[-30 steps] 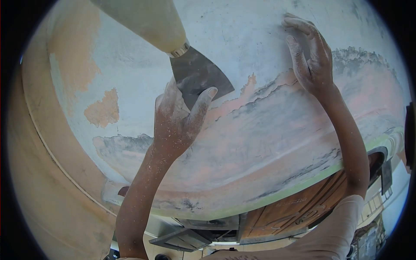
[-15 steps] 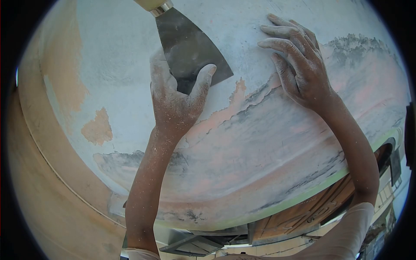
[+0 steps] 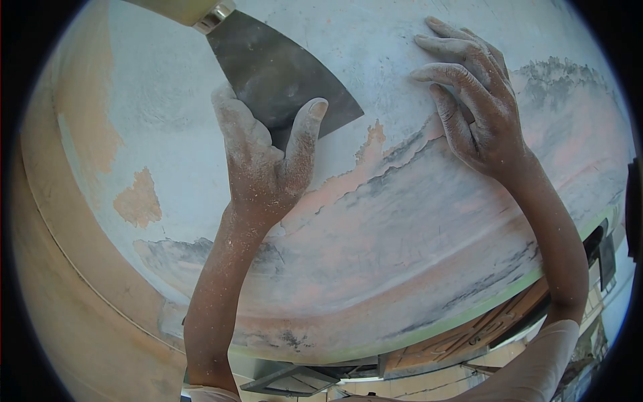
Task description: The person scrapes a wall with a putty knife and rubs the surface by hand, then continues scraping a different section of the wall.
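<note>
Since 0.5 s ago the scraper blade (image 3: 281,77) has slid left and its handle has dropped further into view. The left hand (image 3: 264,164) pinches the blade's lower edge against the ceiling (image 3: 375,221), while the right hand (image 3: 479,100) lies open, fingers spread flat on the plaster. A steep blade could gouge the surface — or slip toward the fingers. The blade is dark, wide, dust-filmed.

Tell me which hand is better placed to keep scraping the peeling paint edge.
Probably the left hand: its fingers press on the scraper blade, right beside the peeling edge. The right hand only rests spread on the ceiling.
</note>
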Motion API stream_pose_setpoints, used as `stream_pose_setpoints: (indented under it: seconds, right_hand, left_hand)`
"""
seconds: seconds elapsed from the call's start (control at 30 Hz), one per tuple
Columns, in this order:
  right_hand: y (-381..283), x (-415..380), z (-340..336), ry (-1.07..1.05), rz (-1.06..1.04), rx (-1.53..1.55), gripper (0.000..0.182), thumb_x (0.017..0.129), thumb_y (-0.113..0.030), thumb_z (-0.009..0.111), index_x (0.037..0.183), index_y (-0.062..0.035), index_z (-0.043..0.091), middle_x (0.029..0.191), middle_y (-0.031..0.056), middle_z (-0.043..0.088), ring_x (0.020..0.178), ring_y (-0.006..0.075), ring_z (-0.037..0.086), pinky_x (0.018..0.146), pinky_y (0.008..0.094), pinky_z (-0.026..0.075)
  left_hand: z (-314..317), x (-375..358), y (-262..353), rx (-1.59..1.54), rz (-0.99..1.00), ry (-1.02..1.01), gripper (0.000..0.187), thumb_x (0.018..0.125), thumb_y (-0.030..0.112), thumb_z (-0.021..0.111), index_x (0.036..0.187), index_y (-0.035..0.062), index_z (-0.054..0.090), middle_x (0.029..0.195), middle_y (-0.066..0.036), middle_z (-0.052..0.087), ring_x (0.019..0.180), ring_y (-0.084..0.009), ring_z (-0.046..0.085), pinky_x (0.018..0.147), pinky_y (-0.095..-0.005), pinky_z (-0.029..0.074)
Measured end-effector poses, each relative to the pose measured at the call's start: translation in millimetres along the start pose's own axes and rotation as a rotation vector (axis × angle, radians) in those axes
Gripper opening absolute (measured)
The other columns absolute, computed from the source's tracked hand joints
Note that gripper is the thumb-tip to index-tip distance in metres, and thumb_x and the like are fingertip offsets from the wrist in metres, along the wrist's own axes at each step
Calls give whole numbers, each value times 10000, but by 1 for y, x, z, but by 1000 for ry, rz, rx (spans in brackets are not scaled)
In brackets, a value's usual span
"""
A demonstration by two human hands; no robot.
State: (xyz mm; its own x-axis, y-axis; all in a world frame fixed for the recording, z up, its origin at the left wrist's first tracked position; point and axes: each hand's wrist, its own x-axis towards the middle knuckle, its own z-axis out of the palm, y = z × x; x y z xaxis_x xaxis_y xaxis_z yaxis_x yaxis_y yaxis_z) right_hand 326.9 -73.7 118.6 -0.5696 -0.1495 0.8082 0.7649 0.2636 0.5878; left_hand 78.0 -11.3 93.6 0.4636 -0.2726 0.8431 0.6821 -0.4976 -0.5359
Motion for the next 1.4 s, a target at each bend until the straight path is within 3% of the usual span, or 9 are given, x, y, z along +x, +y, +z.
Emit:
stream_pose_setpoints:
  seconds: [0.1, 0.3, 0.4, 0.6, 0.73, 0.9, 1.0, 1.1, 1.4]
  right_hand:
    - [1, 0, 1, 9, 8, 33, 206, 798, 19, 583, 956, -105, 629, 1174, 90, 596, 1227, 277, 467, 1021, 413, 346]
    - [1, -2, 0, -8, 5, 17, 207, 798, 18, 579, 948, -115, 632, 1181, 88, 594, 1230, 274, 464, 1020, 410, 347]
    - [0, -1, -1, -1, 3, 17, 202, 796, 11, 585, 947, -115, 632, 1177, 88, 596, 1231, 276, 464, 1020, 412, 347]
    - [1, -1, 0, 5, 1, 32, 199, 788, 13, 591, 941, -107, 632, 1175, 93, 597, 1231, 282, 464, 1021, 413, 346]
    - [0, -3, 1, 2, 0, 25, 197, 782, 1, 600, 945, -105, 634, 1177, 96, 595, 1230, 280, 464, 1025, 416, 341]
    - [-2, -2, -1, -25, 19, 24, 226, 781, -32, 603, 987, -117, 637, 1230, 96, 562, 1255, 274, 436, 1044, 431, 318]
    - [-7, -4, -1, -64, 55, -12, 264, 778, -51, 595, 1027, -130, 635, 1267, 94, 535, 1277, 272, 408, 1065, 442, 293]
    - [-9, -6, -1, -74, 62, -17, 290, 775, -57, 587, 1050, -137, 630, 1279, 96, 526, 1286, 273, 396, 1080, 454, 270]
    - [-9, -6, -1, -84, 58, -17, 293, 767, -49, 589, 1038, -147, 635, 1282, 89, 527, 1291, 267, 393, 1083, 461, 266]
  left_hand:
    - [-1, 2, 3, 6, 10, 22, 409, 836, 209, 668, 1055, -95, 505, 1073, -170, 383, 925, -241, 450, 800, -342, 398]
    - [-9, 12, 18, -436, -394, 33, 432, 843, 214, 663, 1071, -103, 476, 1059, -172, 392, 935, -244, 434, 809, -363, 386]
    - [-7, 12, 20, -530, -454, 78, 459, 845, 213, 660, 1104, -99, 445, 1050, -168, 398, 935, -240, 433, 811, -359, 383]
    - [-1, -1, 9, -235, -72, 10, 463, 841, 189, 660, 1122, -97, 429, 1046, -163, 389, 928, -232, 425, 818, -348, 372]
    - [0, -4, 7, 41, 26, 60, 461, 837, 172, 661, 1124, -102, 425, 1059, -165, 384, 949, -228, 415, 835, -346, 367]
    - [-3, 2, 13, -254, -159, 46, 388, 848, 178, 649, 1037, -120, 489, 1046, -166, 379, 941, -237, 404, 829, -354, 364]
    - [1, -4, 11, -50, -77, 69, 413, 852, 189, 648, 1055, -124, 473, 1045, -163, 375, 941, -242, 406, 830, -357, 364]
    - [-1, -2, 15, -120, -101, 86, 456, 854, 197, 647, 1101, -124, 439, 1054, -165, 374, 950, -243, 409, 839, -359, 364]
    - [1, -5, 10, 71, 59, 70, 374, 853, 221, 651, 973, -115, 541, 1097, -193, 373, 957, -269, 413, 832, -362, 359]
